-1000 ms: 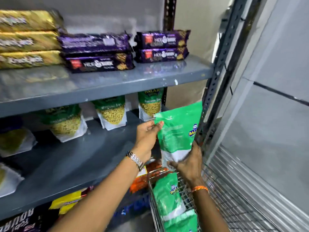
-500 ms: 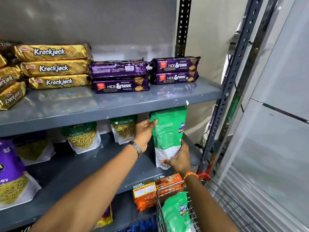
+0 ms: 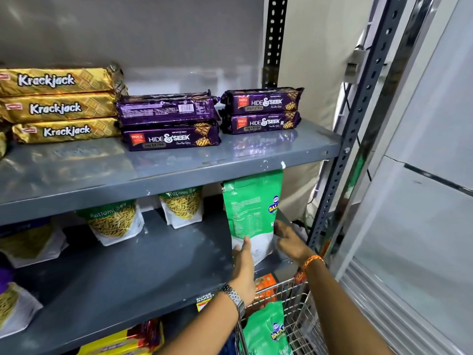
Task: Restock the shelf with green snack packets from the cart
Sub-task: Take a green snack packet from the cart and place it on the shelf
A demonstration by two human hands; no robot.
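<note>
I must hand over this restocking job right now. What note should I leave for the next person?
Left hand: open, resting against the lower edge of the green packet.
Right hand: open, steadying its right side.
The packet stands upright at the right end of the middle shelf, back side facing out.
Done: two Ratlami Sev packets stand further left.
Left: let go, then shelve the green packets in the cart.

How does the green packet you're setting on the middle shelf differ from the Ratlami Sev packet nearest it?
The green snack packet between the hands shows its printed back; the Ratlami Sev packet further back faces front, showing yellow sev. The green snack packet stands at the grey middle shelf's front edge, the other deeper in. Both are upright, green on top, white at the bottom.
</note>
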